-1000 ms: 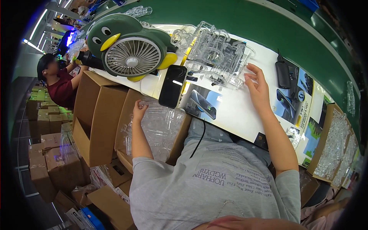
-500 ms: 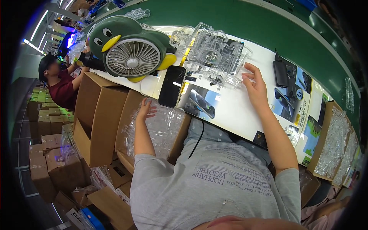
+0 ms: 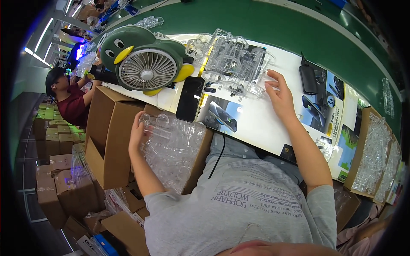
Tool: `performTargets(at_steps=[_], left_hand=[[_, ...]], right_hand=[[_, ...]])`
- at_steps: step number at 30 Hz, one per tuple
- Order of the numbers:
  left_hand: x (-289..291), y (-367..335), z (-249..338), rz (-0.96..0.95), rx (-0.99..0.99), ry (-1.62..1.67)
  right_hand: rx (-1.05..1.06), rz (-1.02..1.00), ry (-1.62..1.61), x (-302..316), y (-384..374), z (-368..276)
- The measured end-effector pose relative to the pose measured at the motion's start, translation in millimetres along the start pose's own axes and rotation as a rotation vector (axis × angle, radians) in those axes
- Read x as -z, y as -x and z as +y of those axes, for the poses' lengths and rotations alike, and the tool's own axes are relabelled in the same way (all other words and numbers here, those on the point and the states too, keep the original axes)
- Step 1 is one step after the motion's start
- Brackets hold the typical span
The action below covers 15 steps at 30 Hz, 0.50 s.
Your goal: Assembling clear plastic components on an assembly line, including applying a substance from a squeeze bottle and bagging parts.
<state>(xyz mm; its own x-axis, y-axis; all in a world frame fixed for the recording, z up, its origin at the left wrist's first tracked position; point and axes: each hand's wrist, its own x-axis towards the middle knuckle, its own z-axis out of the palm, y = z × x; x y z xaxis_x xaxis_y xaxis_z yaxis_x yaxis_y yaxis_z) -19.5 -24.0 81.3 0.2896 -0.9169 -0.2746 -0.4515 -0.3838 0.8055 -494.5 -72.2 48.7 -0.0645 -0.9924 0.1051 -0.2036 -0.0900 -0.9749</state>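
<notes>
My left hand (image 3: 137, 134) is over the open carton at the table's near edge. Its fingers close on a clear plastic piece (image 3: 160, 130), roughly tube-shaped, above several similar clear parts (image 3: 175, 160) in the carton. On the table, my right hand (image 3: 279, 94) rests with fingers apart and nothing in them. Just left of its fingertips stands a cluster of clear plastic parts (image 3: 232, 64) with rings and tubes, some overlapping others.
A green penguin-shaped fan (image 3: 147, 74) stands at left beside a black phone (image 3: 190, 99). A black pouch-like item (image 3: 308, 79) lies at right. Another carton (image 3: 115, 141) is left of the parts carton; a box of clear parts (image 3: 371, 158) sits far right. A co-worker (image 3: 70, 98) is at far left.
My left hand has moved left and, from open, closed on a clear plastic piece lifted from the carton. My right hand stays nearly in place beside the cluster.
</notes>
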Motion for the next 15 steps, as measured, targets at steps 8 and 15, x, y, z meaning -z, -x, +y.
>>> performTargets(at_steps=[8, 15], left_hand=[[-3.8, 74.6, 85.3, -0.244, -0.169, 0.435], [-103.5, 80.8, 163.9, -0.282, -0.62, 0.592]], right_hand=[[0.055, 0.08, -0.073, -0.7, -2.1, 7.5], [0.009, -0.076, -0.417, 11.7, -5.9, -6.5]])
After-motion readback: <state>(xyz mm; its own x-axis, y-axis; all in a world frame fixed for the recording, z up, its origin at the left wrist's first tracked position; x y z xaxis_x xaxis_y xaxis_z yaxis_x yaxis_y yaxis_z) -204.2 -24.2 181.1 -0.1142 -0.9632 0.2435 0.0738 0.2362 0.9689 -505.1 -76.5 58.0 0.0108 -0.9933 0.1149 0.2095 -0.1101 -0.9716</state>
